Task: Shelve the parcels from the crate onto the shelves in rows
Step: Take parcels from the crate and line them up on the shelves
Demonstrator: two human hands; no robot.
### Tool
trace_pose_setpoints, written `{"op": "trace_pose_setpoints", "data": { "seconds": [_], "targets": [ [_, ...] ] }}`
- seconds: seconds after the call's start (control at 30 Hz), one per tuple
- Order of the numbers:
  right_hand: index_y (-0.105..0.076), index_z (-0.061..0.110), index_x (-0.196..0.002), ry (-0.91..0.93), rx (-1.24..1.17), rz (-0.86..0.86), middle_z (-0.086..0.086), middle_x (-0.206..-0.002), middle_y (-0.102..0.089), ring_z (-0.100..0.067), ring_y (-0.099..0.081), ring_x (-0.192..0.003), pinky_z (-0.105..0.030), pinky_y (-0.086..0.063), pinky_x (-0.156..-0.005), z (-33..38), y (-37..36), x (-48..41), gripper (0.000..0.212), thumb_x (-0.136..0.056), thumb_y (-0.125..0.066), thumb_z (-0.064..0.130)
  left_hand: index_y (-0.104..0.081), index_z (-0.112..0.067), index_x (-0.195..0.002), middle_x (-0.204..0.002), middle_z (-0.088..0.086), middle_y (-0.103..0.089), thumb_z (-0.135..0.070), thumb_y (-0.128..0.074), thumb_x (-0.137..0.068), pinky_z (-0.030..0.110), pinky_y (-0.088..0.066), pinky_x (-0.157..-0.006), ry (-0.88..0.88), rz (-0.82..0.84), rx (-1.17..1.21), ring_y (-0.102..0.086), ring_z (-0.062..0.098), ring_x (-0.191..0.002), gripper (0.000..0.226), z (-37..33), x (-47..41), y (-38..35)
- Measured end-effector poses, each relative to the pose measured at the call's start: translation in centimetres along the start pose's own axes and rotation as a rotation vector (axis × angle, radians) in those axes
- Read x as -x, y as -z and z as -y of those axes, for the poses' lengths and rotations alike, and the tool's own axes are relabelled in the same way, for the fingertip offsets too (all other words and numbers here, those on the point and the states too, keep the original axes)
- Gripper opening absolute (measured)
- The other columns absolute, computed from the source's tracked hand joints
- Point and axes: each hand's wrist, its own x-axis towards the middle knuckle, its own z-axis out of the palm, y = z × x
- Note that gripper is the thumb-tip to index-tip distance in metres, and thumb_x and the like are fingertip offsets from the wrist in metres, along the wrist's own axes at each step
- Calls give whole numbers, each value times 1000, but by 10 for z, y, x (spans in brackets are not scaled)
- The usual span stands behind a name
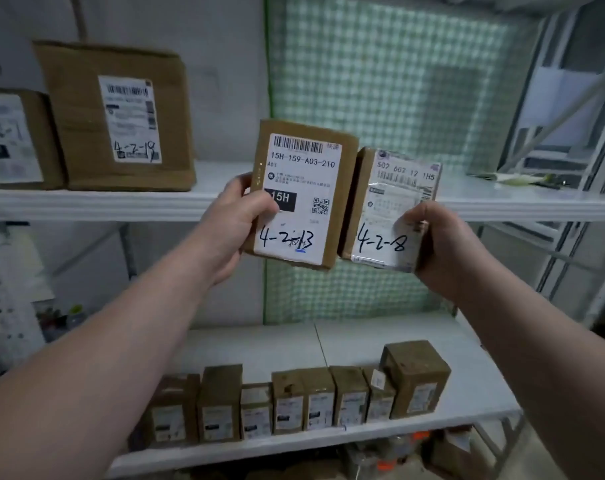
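At far left a brown box (12,140) on the upper shelf (121,202) is cut off by the frame edge, its label too blurred to read, and beside it stands a larger carton (116,116) hand-marked 4-2-18. In mid-air before that shelf, the left hand (232,221) is clamped on a brown parcel (303,195) marked 4-2-13, its thumb hiding part of the black 15H patch. Touching it, the right hand (443,244) grips a parcel marked 4-2-8 (393,209), its glossy print hard to read, above a row of small boxes (294,403) on the lower shelf (467,393).
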Motion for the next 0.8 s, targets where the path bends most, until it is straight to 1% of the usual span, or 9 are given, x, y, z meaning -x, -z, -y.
{"op": "trace_pose_setpoints", "data": {
  "seconds": [0.1,0.23,0.3,0.37,0.47,0.57,0.63,0.7,0.8],
  "targets": [
    [-61,16,-112,58,33,27,-9,-108,-74,-39,-63,-112,-68,-38,-101,15,-28,-56,37,-80,-42,9,-59,-20,-104,-103,4,-71,-15,-53,-61,53,-54,-87,-104,-36,-100,-67,25,-96,44,-15,-47,12],
    [-51,11,-132,121,26,96,-13,-122,-68,-35,-65,-111,-58,-50,-95,20,-66,-117,68,-64,-47,11,-65,-26,-85,-105,6,-69,-22,-58,-61,48,-58,-77,-240,-140,-263,-66,26,-97,25,-32,-97,37],
    [-50,12,-132,117,35,113,-14,-124,-67,-36,-64,-113,-54,-48,-96,14,-81,-140,70,-62,-48,13,-62,-27,-83,-104,5,-66,-23,-59,-70,25,-53,-53,-274,-194,-376,-65,19,-82,14,-36,-113,48],
    [-51,13,-130,93,36,106,-13,-124,-66,-37,-62,-114,-54,-46,-97,3,-91,-160,69,-61,-49,13,-60,-29,-99,-99,-3,-66,-13,-55,-83,11,-39,-42,-309,-230,-472,-60,9,-72,23,-31,-125,57],
    [-51,13,-129,77,40,126,-12,-120,-67,-31,-66,-103,-41,-54,-80,-10,-100,-184,53,-77,-49,4,-40,-25,-141,-116,-12,-63,-12,-55,-88,8,-42,-62,-345,-286,-646,-59,1,-90,57,-16,-136,67],
    [-52,19,-124,86,132,203,-2,-106,-69,-23,-64,-95,-33,-47,-66,-20,-107,-198,47,-85,-42,-4,-14,-20,-153,-130,-12,-51,-14,-55,-91,11,-38,-78,-291,-362,-788,-52,2,-101,74,1,-142,77],
    [-52,24,-123,98,204,245,1,-104,-70,-24,-64,-97,-36,-49,-71,-27,-108,-205,46,-86,-43,-2,-4,-19,-154,-141,-6,-43,-15,-55,-92,16,-32,-93,-283,-436,-838,-48,11,-120,80,12,-142,80],
    [-49,25,-125,98,227,272,2,-107,-70,-25,-64,-102,-44,-52,-85,-32,-108,-210,48,-85,-46,-1,5,-20,-153,-157,6,-17,-16,-55,-92,21,-17,-106,-289,-523,-937,-25,19,-141,85,24,-139,76],
    [-44,25,-132,82,233,321,-1,-113,-69,-26,-65,-104,-52,-51,-94,-34,-108,-220,58,-80,-54,1,11,-25,-151,-159,5,12,-20,-50,-92,39,1,-118,-409,-616,-1240,5,24,-146,85,45,-133,61]
  ]
}}
